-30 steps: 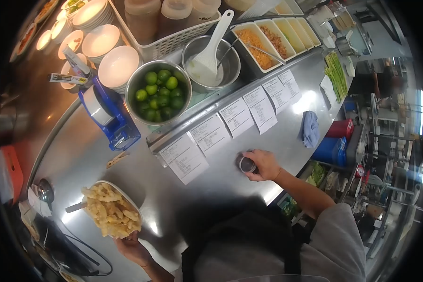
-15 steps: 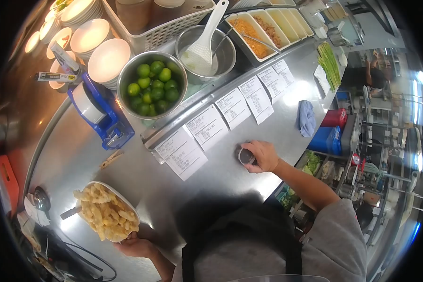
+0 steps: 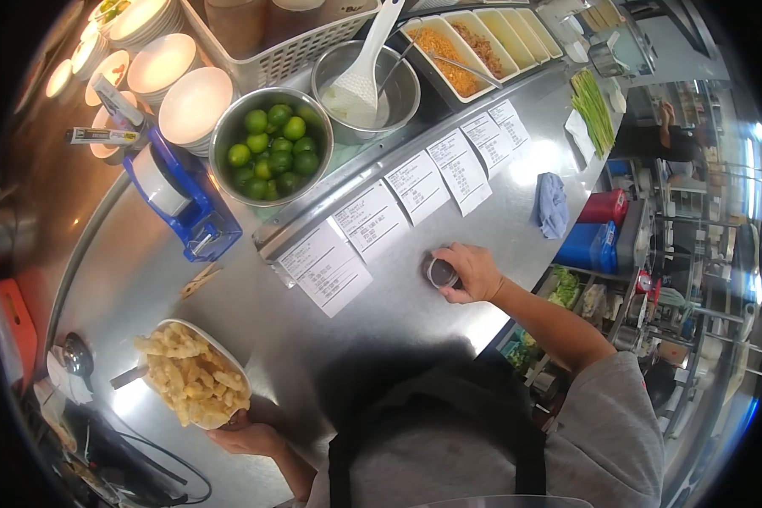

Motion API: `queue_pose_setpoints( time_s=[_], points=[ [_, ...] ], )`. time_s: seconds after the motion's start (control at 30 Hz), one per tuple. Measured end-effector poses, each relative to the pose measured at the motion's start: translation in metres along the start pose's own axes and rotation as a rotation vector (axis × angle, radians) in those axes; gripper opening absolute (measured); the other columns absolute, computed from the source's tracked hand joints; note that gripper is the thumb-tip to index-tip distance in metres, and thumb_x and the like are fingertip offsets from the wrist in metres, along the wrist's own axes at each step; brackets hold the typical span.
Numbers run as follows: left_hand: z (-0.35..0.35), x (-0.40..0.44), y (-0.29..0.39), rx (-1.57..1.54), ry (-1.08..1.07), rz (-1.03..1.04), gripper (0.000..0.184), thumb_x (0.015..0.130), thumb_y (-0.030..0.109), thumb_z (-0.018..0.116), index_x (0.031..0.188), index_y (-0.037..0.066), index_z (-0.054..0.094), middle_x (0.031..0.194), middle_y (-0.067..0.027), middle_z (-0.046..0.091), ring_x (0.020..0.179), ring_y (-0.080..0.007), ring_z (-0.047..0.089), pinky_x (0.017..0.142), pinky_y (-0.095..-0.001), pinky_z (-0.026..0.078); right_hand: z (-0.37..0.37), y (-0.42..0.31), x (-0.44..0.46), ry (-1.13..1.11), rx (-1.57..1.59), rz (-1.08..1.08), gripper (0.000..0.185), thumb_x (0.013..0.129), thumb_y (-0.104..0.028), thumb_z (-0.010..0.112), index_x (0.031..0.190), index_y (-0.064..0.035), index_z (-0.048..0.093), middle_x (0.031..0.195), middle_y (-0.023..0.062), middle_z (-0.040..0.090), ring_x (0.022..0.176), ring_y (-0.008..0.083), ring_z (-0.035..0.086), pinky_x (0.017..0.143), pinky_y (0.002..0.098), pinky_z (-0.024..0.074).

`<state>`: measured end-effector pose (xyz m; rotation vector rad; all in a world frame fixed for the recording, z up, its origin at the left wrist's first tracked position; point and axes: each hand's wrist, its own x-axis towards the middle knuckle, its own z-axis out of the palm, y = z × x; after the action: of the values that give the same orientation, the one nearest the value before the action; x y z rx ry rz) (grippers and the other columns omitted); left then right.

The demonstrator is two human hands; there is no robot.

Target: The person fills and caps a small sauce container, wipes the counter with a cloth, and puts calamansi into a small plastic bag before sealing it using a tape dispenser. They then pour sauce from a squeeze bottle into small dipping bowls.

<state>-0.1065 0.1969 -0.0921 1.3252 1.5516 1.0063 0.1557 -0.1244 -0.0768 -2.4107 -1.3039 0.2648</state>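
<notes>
The head view has been shifting a little, so the counter's things are appearing slightly higher and further left than a second ago, while both hands are keeping nearly the same places over the steel counter (image 3: pixel 512 222). The right hand (image 3: pixel 474 273) is curling thumb and fingers around a small cup of dark sauce (image 3: pixel 441 272), just below the row of printed order tickets (image 3: pixel 417 188); whether the cup is touching the metal is impossible to tell. The left hand (image 3: pixel 247 436) is gripping the near edge of a white dish (image 3: pixel 237 359) heaped with golden fried pieces (image 3: pixel 190 368), near a wooden clothespin (image 3: pixel 200 279).

Beyond the clothespin, a blue tape dispenser (image 3: pixel 182 223) is standing beside a steel bowl (image 3: pixel 317 127) of limes (image 3: pixel 273 152). A white rice paddle (image 3: pixel 360 89) is leaning in the neighbouring pot (image 3: pixel 406 89). The brushed surface is reflecting bright patches of light, and a crumpled blue cloth (image 3: pixel 553 206) is lying near its edge, with long green stalks (image 3: pixel 594 110) further along. Past that edge, leafy greens (image 3: pixel 565 288), a blue container (image 3: pixel 588 245) and crowded shelving (image 3: pixel 720 245) are filling the room, where another person (image 3: pixel 670 140) is standing.
</notes>
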Motion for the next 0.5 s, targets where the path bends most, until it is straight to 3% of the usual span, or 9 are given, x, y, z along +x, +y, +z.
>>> queue_pose_setpoints(
  time_s=[0.2, 0.5],
  points=[
    [0.002, -0.003, 0.003, -0.007, 0.017, 0.000, 0.057, 0.094, 0.039, 0.032, 0.111, -0.014, 0.044, 0.101, -0.0235, 0.053, 0.084, -0.0274, 0.060, 0.057, -0.0294, 0.053, -0.002, -0.001, 0.002, 0.000, 0.016, 0.013, 0.050, 0.073, -0.039, 0.060, 0.112, -0.0094, 0.050, 0.086, 0.0100, 0.053, 0.069, 0.0281, 0.056, 0.059, 0.0345, 0.0463],
    [0.001, -0.004, 0.004, -0.017, -0.003, -0.056, 0.056, 0.095, 0.038, 0.031, 0.113, -0.014, 0.040, 0.103, -0.0246, 0.052, 0.086, -0.0297, 0.060, 0.065, -0.0329, 0.058, 0.000, 0.000, -0.001, 0.011, 0.003, 0.014, 0.051, 0.071, -0.039, 0.061, 0.112, -0.0099, 0.050, 0.086, 0.0101, 0.053, 0.069, 0.0283, 0.057, 0.059, 0.0348, 0.0464]
  ],
)
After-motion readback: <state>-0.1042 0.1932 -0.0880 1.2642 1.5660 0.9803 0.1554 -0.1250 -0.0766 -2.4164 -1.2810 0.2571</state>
